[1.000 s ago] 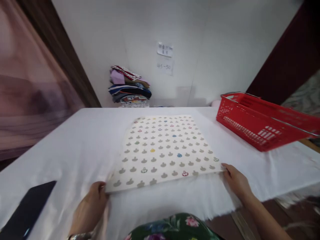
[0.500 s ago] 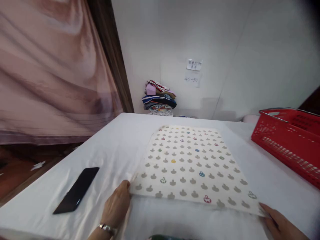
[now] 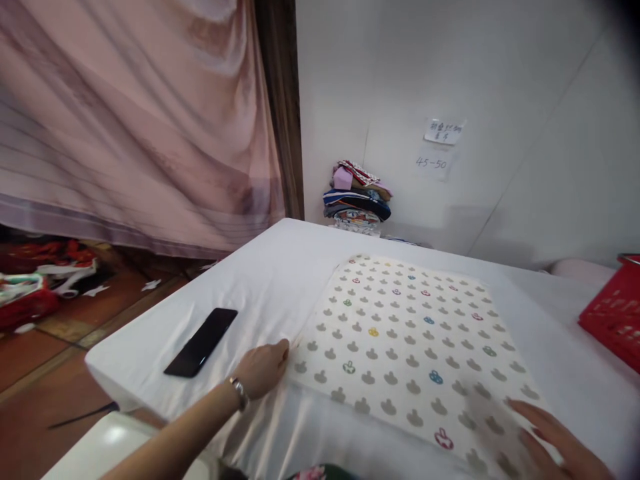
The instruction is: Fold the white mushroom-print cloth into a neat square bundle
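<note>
A white cloth printed with grey and coloured bunny heads (image 3: 400, 353) lies spread flat on the white-covered table (image 3: 280, 267). My left hand (image 3: 263, 368), a metal bracelet at its wrist, is closed at the near left corner of the cloth, fingertips pinching its edge. At the near right corner is my right hand (image 3: 560, 443), partly cut off by the frame. Its fingers are bent around a raised, motion-blurred flap of the cloth. A black phone (image 3: 201, 342) rests on the table left of my left hand.
A red plastic basket (image 3: 615, 313) stands at the right table edge. Folded fabrics (image 3: 357, 197) are stacked by the wall beyond the table. A pink curtain (image 3: 150, 120) hangs at the left. Below it, paper scraps (image 3: 151, 285) lie on the tiled floor.
The view has swung left, so everything sits further right in it. My right hand has lifted the near right corner of the cloth inward; my left hand stays at its corner.
</note>
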Motion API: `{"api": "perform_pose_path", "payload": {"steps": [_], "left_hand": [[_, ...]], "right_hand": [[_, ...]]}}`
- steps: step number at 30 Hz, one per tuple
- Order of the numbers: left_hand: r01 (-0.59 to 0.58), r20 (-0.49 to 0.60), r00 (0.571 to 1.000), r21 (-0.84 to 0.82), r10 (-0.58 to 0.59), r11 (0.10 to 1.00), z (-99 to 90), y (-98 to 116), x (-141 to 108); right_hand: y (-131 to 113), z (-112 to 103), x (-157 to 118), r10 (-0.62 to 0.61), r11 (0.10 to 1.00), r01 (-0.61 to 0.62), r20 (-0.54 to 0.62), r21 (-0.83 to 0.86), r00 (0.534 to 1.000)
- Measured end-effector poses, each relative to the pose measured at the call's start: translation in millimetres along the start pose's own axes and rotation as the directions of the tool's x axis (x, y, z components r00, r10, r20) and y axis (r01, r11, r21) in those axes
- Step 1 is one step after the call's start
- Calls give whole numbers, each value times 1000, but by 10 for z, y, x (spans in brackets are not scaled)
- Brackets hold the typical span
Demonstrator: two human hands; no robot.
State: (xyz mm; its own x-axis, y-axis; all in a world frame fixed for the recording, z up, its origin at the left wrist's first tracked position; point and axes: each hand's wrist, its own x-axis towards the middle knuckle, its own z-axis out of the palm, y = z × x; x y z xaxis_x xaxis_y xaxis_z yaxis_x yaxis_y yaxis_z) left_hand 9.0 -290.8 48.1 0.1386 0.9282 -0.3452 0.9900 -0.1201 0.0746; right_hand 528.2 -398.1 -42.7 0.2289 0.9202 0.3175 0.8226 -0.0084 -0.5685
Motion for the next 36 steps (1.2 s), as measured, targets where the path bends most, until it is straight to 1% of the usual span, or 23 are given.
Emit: {"api": "perform_pose_path", "payload": {"steps": [2, 3, 4, 6, 8, 9, 11, 13, 15, 17, 18, 20, 22, 23, 24, 25, 26, 27, 28, 30, 31, 33, 36], "left_hand": [[-49, 52, 998, 46, 47, 998, -175, -59, 170], [-61, 54, 997, 56, 58, 997, -268, -79, 288], [-73, 33, 997, 47, 72, 996, -360, -89, 430], [-78, -34, 996, -36, 77, 996, -526, -65, 775], [-64, -123, 991, -159, 45, 985, -649, 23, 1178], [-54, -153, 988, -190, 24, 980, -690, 89, 1389], [-58, -193, 981, -236, 11, 970, -735, 251, 1802], [-62, -225, 974, -276, -2, 959, -737, 423, 2179], [-54, -252, 967, -302, -25, 952, -705, 574, 2501], [-39, -270, 962, -316, -51, 948, -648, 682, 2759], [-31, -277, 959, -320, -62, 947, -614, 718, 2862], [-22, -289, 954, -324, -76, 946, -546, 762, 3016], [-28, -309, 948, -323, -77, 946, -489, 786, 3100], [-38, -324, 943, -321, -72, 946, -467, 797, 3118], [-51, -343, 937, -317, -64, 947, -450, 810, 3121], [-65, -362, 930, -312, -55, 948, -436, 826, 3111], [-84, -382, 923, -305, -41, 949, -424, 843, 3093], [-104, -401, 916, -291, -23, 951, -415, 863, 3067], [-126, -418, 909, -270, 2, 955, -406, 882, 3038], [-182, -440, 895, -206, 76, 961, -390, 918, 2979], [-209, -444, 889, -173, 113, 962, -383, 933, 2953], [-248, -438, 883, -134, 167, 959, -373, 953, 2913], [-268, -423, 886, -129, 192, 955, -372, 959, 2890]], "right_hand": [[-387, 226, 206, -96, 995, 96, 114, 6, 989], [-577, 335, 310, -136, 990, 138, 175, 1, 975], [-760, 439, 417, -171, 984, 177, 247, -1, 954], [-1106, 632, 635, -243, 968, 252, 326, 16, 914], [-1434, 819, 857, -289, 954, 296, 397, 45, 871], [-1590, 916, 968, -302, 950, 306, 426, 62, 853], [-1870, 1130, 1190, -354, 933, 343, 452, 110, 819], [-2073, 1367, 1408, -423, 905, 395, 422, 157, 802], [-2173, 1609, 1617, -462, 887, 422, 372, 187, 805], [-2173, 1825, 1811, -449, 893, 398, 344, 211, 824], [-2149, 1913, 1905, -423, 904, 363, 339, 227, 841], [-2087, 2043, 2095, -324, 933, 241, 332, 268, 886], [-2052, 2116, 2296, -159, 943, 43, 331, 331, 930], [-2054, 2139, 2401, -57, 923, -83, 346, 377, 936], [-2069, 2158, 2505, 43, 877, -215, 376, 429, 926], [-2096, 2177, 2604, 129, 805, -340, 416, 486, 900], [-2130, 2199, 2696, 195, 712, -448, 461, 541, 866], [-2167, 2225, 2777, 234, 612, -531, 507, 586, 830], [-2204, 2256, 2846, 246, 520, -589, 552, 619, 797], [-2265, 2325, 2948, 221, 384, -652, 620, 654, 753], [-2285, 2359, 2983, 200, 344, -670, 646, 658, 737], [-2299, 2420, 3032, 183, 300, -691, 671, 658, 718], [-2272, 2482, 3076, 218, 270, -700, 666, 661, 714]]}}
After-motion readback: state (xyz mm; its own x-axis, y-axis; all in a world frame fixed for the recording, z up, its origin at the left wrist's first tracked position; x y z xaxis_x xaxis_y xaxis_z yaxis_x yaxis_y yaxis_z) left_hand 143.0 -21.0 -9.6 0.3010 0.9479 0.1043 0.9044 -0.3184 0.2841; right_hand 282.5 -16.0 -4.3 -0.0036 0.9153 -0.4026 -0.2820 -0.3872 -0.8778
